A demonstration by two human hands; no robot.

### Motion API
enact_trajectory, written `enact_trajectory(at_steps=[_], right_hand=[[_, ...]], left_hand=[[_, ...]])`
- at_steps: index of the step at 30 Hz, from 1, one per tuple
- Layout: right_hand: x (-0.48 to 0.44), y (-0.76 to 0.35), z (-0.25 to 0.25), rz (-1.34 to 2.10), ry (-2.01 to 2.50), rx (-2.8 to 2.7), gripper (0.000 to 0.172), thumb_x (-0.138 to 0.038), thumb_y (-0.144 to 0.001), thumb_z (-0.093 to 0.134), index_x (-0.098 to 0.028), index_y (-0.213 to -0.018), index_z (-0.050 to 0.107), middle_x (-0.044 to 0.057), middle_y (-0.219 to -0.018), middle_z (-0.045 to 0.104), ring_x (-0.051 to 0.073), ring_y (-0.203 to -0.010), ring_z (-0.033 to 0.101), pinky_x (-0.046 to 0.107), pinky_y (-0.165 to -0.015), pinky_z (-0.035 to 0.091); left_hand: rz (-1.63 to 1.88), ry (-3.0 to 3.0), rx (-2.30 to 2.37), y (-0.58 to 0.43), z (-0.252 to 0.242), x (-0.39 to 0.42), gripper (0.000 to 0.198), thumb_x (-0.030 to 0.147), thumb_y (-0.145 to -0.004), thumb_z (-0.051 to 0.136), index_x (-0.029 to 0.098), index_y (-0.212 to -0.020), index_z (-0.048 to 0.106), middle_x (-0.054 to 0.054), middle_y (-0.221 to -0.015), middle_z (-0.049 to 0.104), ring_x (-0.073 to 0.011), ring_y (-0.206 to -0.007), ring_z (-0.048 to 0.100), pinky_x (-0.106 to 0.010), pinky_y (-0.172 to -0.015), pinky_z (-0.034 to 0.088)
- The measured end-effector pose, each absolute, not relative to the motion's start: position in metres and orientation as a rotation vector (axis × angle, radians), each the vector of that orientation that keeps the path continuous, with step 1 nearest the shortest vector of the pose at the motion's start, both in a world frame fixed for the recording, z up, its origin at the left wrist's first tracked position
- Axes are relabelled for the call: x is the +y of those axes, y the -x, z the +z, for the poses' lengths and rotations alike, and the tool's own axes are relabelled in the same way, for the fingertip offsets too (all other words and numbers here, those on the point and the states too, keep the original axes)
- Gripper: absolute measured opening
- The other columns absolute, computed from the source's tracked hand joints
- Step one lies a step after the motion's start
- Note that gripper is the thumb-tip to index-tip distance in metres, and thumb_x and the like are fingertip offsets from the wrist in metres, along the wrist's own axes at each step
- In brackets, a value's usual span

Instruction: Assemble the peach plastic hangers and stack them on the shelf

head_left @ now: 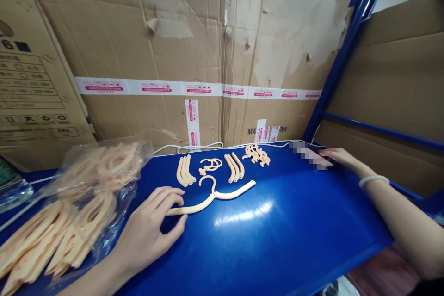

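My left hand (152, 226) lies on the blue table (277, 240) with fingers spread, its fingertips touching the left end of an assembled cream plastic hanger (215, 196). My right hand (338, 156), with a bead bracelet on the wrist, rests flat at the far right beside a blurred flat object (310, 155). Behind the hanger lie small piles of cream parts: curved left arms (185, 170), hooks (210, 165), curved right arms (235, 167) and small clips (257, 154).
A clear plastic bag (76, 203) full of cream hanger parts lies at the left. Cardboard boxes (156, 55) wall off the back and left. A blue rack post (347, 51) rises at the right. A white cable (194, 148) runs along the back edge.
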State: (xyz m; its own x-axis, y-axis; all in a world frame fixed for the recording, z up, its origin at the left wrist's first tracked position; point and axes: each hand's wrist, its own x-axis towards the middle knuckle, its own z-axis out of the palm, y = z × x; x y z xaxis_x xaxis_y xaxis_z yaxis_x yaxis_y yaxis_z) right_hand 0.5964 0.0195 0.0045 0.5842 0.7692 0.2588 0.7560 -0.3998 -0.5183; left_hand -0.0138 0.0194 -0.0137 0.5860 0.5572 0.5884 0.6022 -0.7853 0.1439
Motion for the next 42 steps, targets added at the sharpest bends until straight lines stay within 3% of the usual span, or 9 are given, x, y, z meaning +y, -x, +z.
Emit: enact_trajectory(at_steps=[4,9,12,15,22,27,38,42], right_hand=[[0.018,-0.595,0.003,0.408,2.239,-1.167,0.024,-0.032,-0.094,0.056,-0.018,-0.112,0.061,0.007,-0.117,0.060,0.020,-0.097,0.062,0.036,-0.081,0.054],[0.010,-0.596,0.003,0.612,2.121,-1.164,0.025,-0.031,-0.094,0.056,-0.017,-0.115,0.060,0.008,-0.120,0.060,0.020,-0.100,0.062,0.040,-0.086,0.052],[0.003,-0.598,0.003,0.671,2.061,-1.174,0.024,-0.017,-0.091,0.054,-0.018,-0.112,0.065,0.010,-0.118,0.066,0.021,-0.106,0.063,0.032,-0.091,0.050],[-0.001,-0.600,0.003,0.708,2.010,-1.198,0.035,-0.011,-0.079,0.054,-0.019,-0.110,0.070,0.010,-0.117,0.069,0.022,-0.108,0.064,0.022,-0.087,0.049],[0.000,-0.604,0.001,0.711,1.924,-1.228,0.035,-0.014,-0.073,0.058,-0.016,-0.103,0.075,0.018,-0.115,0.068,0.024,-0.098,0.068,0.026,-0.079,0.051],[0.001,-0.606,0.000,0.702,1.909,-1.239,0.033,-0.010,-0.069,0.061,-0.016,-0.097,0.076,0.017,-0.110,0.071,0.023,-0.094,0.069,0.026,-0.077,0.051],[0.005,-0.611,-0.008,0.659,1.917,-1.227,0.034,-0.008,-0.085,0.042,-0.013,-0.101,0.072,0.017,-0.103,0.072,0.021,-0.087,0.069,0.027,-0.072,0.052],[0.005,-0.609,-0.008,0.660,1.987,-1.220,0.020,-0.022,-0.095,0.051,-0.018,-0.109,0.064,0.009,-0.107,0.067,0.017,-0.087,0.066,0.031,-0.076,0.054]], left_hand=[[-0.967,2.745,-0.979,0.014,-0.013,0.020,0.007,0.027,-0.084,0.056,0.022,-0.089,0.054,-0.007,-0.101,0.066,-0.0262,-0.103,0.059,-0.038,-0.083,0.051],[-0.965,2.753,-0.962,0.014,-0.013,0.020,0.006,0.026,-0.084,0.055,0.023,-0.089,0.054,-0.007,-0.102,0.065,-0.0260,-0.103,0.059,-0.038,-0.083,0.050],[-0.962,2.755,-0.962,0.013,-0.012,0.020,0.006,0.027,-0.085,0.055,0.022,-0.088,0.054,-0.007,-0.101,0.066,-0.0257,-0.103,0.059,-0.037,-0.083,0.050],[-0.964,2.748,-0.982,0.013,-0.011,0.019,0.006,0.027,-0.085,0.055,0.022,-0.088,0.054,-0.007,-0.101,0.066,-0.0257,-0.102,0.059,-0.037,-0.083,0.050],[-0.978,2.743,-1.015,0.013,-0.012,0.018,0.005,0.027,-0.085,0.053,0.023,-0.088,0.054,-0.007,-0.102,0.066,-0.0263,-0.104,0.059,-0.038,-0.084,0.049],[-0.982,2.739,-1.002,0.013,-0.011,0.018,0.006,0.027,-0.085,0.054,0.023,-0.088,0.054,-0.007,-0.101,0.066,-0.0262,-0.103,0.059,-0.037,-0.083,0.049],[-0.983,2.734,-0.992,0.013,-0.011,0.017,0.005,0.026,-0.085,0.054,0.023,-0.088,0.053,-0.007,-0.102,0.066,-0.0259,-0.102,0.059,-0.038,-0.083,0.049],[-0.985,2.741,-1.005,0.014,-0.011,0.017,0.005,0.026,-0.085,0.054,0.022,-0.088,0.053,-0.007,-0.102,0.065,-0.0259,-0.103,0.059,-0.038,-0.084,0.049]])
